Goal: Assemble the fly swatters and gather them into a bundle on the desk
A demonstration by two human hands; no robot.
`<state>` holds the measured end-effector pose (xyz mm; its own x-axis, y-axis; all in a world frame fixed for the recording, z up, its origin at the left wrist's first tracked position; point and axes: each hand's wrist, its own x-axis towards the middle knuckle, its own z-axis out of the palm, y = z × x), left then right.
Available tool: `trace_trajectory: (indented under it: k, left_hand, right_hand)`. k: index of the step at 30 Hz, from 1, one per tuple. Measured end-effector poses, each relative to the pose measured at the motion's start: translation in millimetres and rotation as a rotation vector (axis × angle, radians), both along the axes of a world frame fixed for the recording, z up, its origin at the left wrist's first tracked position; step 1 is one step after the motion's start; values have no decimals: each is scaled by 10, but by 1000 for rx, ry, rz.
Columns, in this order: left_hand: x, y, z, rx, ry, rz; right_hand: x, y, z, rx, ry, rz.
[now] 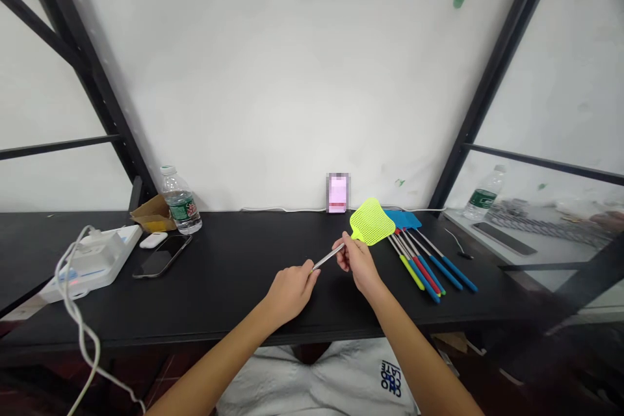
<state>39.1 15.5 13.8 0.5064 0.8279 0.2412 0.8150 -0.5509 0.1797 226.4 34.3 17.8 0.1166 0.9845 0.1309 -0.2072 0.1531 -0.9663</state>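
The square-headed, yellow-green plastic swatter is held over the flat black desk, its silver metal rod pinched by the left grip and right grip. Its length is perhaps being set; next, a straight pull may be needed.

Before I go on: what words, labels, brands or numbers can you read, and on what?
"CHO", "LATE": upside-down print on the white clothing; its middle line is unclear.
Left bottle label: too small to read.
Right bottle label: too small to read.
Pink screen by the wall: blurred, unreadable.
Yellow fly swatter: no lettering visible.
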Motion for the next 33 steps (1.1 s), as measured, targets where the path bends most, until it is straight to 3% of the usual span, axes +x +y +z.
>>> trace_trajectory:
  k: [6, 12, 23, 33]
  left_hand:
    - [-21, -27, 4, -3, -83, -31]
    - [-8, -42, -14, 15, -194, -34]
    - [18, -43, -6, -16, -120, 37]
    - [-158, 132, 51, 8, 42, 50]
  right_hand:
    - [-96, -48, -10, 23, -80, 153]
    - [-119, -59, -11, 78, 25, 82]
    - [-164, -33, -58, 54, 102, 46]
    - [-54, 23, -19, 134, 150, -271]
